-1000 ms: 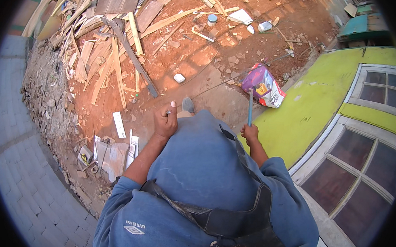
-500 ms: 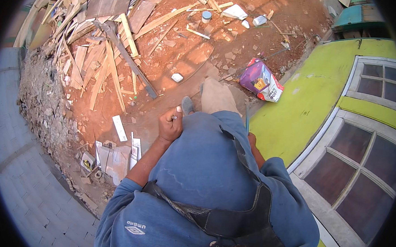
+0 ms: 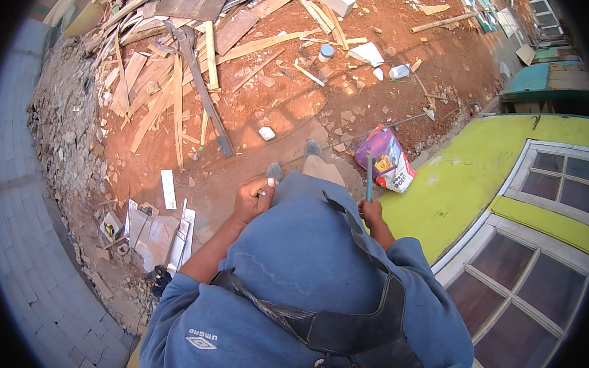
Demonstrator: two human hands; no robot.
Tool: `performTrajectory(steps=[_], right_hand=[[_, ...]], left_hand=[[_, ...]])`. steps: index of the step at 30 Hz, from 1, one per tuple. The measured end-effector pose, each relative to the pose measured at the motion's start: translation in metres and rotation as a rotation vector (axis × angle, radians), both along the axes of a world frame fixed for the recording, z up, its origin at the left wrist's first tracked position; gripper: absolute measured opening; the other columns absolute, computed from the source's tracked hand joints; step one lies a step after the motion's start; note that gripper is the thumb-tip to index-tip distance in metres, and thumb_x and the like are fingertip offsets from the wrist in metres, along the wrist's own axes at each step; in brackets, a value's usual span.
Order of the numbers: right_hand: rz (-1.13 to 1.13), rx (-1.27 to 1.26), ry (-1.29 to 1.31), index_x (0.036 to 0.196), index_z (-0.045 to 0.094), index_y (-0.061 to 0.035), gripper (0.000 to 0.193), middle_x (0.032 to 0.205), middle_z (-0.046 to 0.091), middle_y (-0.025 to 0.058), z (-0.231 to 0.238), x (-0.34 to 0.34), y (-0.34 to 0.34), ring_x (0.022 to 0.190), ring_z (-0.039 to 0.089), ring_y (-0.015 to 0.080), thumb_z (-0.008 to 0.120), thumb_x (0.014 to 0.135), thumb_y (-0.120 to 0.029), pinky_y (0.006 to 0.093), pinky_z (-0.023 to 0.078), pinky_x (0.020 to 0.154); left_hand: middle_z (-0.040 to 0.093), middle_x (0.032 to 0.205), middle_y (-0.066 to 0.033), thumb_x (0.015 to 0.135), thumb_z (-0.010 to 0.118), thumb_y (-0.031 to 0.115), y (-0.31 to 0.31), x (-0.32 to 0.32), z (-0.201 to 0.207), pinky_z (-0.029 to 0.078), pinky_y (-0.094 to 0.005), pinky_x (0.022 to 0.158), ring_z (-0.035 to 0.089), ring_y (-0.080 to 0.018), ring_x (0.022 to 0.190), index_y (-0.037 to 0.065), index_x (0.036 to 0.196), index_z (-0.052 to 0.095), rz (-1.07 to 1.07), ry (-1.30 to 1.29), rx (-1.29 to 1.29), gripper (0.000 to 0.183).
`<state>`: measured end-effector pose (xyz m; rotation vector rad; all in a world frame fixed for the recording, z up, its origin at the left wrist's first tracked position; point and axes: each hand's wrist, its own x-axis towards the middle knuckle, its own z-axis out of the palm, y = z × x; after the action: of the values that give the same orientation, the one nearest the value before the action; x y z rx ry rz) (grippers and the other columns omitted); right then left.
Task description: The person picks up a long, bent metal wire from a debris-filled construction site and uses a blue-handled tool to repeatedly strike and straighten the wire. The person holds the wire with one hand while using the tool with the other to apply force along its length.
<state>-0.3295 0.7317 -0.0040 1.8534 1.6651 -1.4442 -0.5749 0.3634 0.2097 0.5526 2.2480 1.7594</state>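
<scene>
My right hand [image 3: 371,212] grips a narrow blue rod-like tool [image 3: 369,180] that points forward and has a greyer upper end; its exact kind cannot be made out. To the left of my blue shirt, my left hand [image 3: 253,200] is curled closed, thumb up. Something small and pale shows at its fingers, too small to name. Beyond the rod lies a purple, red and white bag [image 3: 384,157] with its top open and some yellow inside. My grey shoes [image 3: 313,149] stand on the dirt.
Scrap boards [image 3: 178,111] and a long dark beam [image 3: 205,103] litter the red soil ahead. Tile pieces [image 3: 155,237] lie at left beside rubble and a grey block wall [image 3: 21,190]. On the right runs a lime-green wall [image 3: 433,198] with white-framed windows. A white lump [image 3: 266,133] sits ahead.
My right hand has come out from beside my body, bringing the blue rod fully into view. One foot has stepped forward, and the view has tilted up. My left hand stays curled.
</scene>
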Motion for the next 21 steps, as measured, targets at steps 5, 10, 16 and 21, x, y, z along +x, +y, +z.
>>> performTrajectory(steps=[5, 10, 16, 21], right_hand=[[0.024, -0.054, 0.082, 0.099, 0.065, -0.0005, 0.014, 0.083, 0.067, 0.0127, -0.015, -0.034, 0.032, 0.069, 0.068, 0.0244, 0.063, 0.092, -0.012, 0.0373, 0.057, 0.058], [0.359, 0.053, -0.089, 0.100, 0.068, 0.0018, 0.021, 0.085, 0.070, 0.0154, -0.021, -0.065, 0.057, 0.074, 0.070, 0.0285, 0.066, 0.088, -0.016, 0.0422, 0.058, 0.065], [0.620, 0.156, -0.188, 0.102, 0.072, 0.0007, 0.027, 0.088, 0.072, 0.0173, -0.090, -0.082, 0.128, 0.078, 0.070, 0.0315, 0.069, 0.084, -0.019, 0.0443, 0.057, 0.074], [0.186, -0.231, 0.005, 0.097, 0.063, -0.0027, 0.012, 0.078, 0.064, 0.0133, -0.085, -0.149, 0.178, 0.060, 0.064, 0.0246, 0.063, 0.086, -0.006, 0.0379, 0.051, 0.048]], left_hand=[[0.044, 0.060, -0.0106, 0.106, 0.055, 0.016, -0.014, -0.006, -0.006, 0.034, -0.0404, 0.053, 0.042, -0.0236, 0.052, 0.000, 0.067, 0.045, 0.089, -0.013, 0.014, 0.043], [0.048, 0.061, -0.0101, 0.106, 0.054, 0.018, -0.019, 0.006, -0.013, 0.037, -0.0390, 0.054, 0.048, -0.0236, 0.054, 0.000, 0.066, 0.045, 0.201, -0.011, -0.004, 0.045], [0.044, 0.058, -0.0080, 0.110, 0.047, 0.022, 0.000, 0.036, -0.002, 0.052, -0.0378, 0.062, 0.049, -0.0198, 0.054, 0.003, 0.063, 0.041, 0.450, 0.025, 0.067, 0.051], [0.035, 0.056, -0.0032, 0.114, 0.036, 0.027, -0.006, 0.039, -0.008, 0.055, -0.0407, 0.065, 0.036, -0.0156, 0.050, 0.009, 0.063, 0.034, 0.976, 0.016, 0.068, 0.054]])
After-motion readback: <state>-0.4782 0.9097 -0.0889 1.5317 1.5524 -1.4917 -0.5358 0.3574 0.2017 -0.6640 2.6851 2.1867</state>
